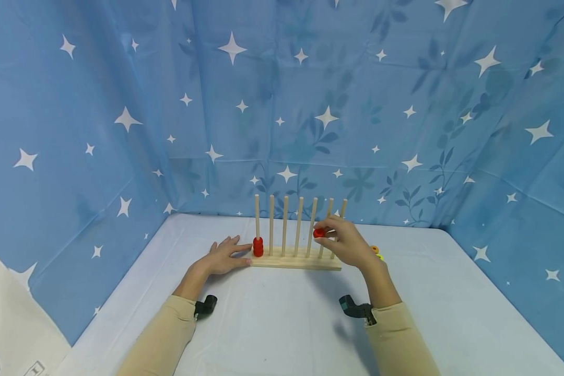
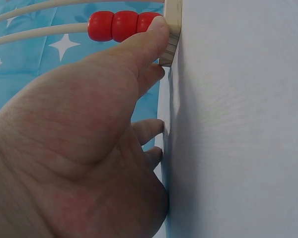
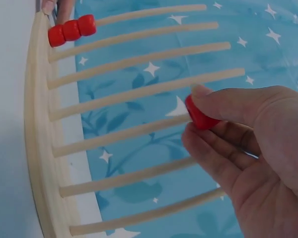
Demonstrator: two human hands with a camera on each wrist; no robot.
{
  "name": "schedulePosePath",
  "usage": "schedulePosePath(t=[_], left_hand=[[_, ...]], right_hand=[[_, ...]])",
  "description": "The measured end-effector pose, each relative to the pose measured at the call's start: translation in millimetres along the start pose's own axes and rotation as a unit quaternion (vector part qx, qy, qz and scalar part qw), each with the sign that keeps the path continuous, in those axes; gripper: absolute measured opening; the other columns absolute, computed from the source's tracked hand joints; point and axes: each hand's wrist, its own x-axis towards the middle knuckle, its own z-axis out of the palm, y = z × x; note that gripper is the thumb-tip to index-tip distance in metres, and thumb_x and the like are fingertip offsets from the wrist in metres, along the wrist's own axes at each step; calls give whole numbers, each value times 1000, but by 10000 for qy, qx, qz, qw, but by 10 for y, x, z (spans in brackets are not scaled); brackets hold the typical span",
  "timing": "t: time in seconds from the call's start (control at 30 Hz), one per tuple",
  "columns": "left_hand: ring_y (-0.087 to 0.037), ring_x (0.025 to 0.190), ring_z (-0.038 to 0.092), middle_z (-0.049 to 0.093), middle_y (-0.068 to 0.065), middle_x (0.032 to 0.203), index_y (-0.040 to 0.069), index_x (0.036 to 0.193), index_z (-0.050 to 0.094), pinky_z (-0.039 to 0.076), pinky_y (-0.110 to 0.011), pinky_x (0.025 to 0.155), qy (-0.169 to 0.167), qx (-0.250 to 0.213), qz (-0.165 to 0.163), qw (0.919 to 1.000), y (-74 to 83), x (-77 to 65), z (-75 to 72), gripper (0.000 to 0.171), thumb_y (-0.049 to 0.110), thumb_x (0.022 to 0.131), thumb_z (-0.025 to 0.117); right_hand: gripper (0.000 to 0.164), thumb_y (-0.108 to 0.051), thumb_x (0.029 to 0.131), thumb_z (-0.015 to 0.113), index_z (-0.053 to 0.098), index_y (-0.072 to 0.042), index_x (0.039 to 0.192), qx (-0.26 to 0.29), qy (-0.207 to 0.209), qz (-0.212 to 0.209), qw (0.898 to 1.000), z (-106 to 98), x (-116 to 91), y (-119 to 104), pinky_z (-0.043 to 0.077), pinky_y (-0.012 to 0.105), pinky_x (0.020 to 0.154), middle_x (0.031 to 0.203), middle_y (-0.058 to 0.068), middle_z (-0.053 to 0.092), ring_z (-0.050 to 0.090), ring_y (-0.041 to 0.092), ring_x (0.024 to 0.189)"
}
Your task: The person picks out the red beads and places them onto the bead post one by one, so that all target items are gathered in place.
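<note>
- At the left end of the wooden rack (image 1: 293,261), one left hand (image 1: 222,258) lies with fingers extended, thumb and forefinger touching the base; its other fingertips are hard to make out. Its sleeve (image 1: 162,334) is cut off below, with one dark wrist mount (image 1: 207,305) beside the cuff.
- On the first peg (image 1: 257,216), three red beads (image 1: 258,247) sit stacked at the bottom; the left wrist view shows the thumb covering part of the lowest.
- Across the rack, which stands on the white table (image 1: 272,324), rise seven pegs, counting the first; the right hand hides parts of the last two.
- Near the fifth peg, one red bead (image 1: 319,233) is pinched between thumb and fingers of the right hand (image 1: 352,246), above the base. Whether it touches a peg, I cannot tell.
- Beyond the right wrist, one orange piece (image 1: 374,249) and one yellow piece (image 1: 379,257) show, partly hidden; any more behind cannot be counted.
- Below, a second dark mount (image 1: 354,307) and sleeve (image 1: 401,339), the latter cut off.
</note>
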Motion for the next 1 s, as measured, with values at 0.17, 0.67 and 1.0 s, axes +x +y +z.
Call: schedulePosePath(t=[0.17,0.67,1.0], left_hand=[[-48,160,8,21,-23,171,21,155,52,-2,-73,123,20,6,8,10000,-14,2,5,63,51,101,63],[-47,160,8,21,-23,171,21,155,53,-2,-73,123,24,-58,-8,10000,-22,0,14,64,52,100,64],[-48,160,8,21,-23,171,22,156,52,-2,-73,123,25,21,2,10000,-30,18,15,63,51,101,63]], right_hand=[[27,-9,97,75,72,-7,124,-254,309,-155,9991,61,32,-41,61,42,85,117,6,68,68,23,104],[26,-8,95,76,71,-6,121,-635,1312,-774,9863,193,111,-101,57,39,80,114,6,68,63,23,100],[27,-4,95,75,71,-1,122,-406,1936,-1375,9705,366,215,-183,56,37,90,120,12,65,64,25,105]])
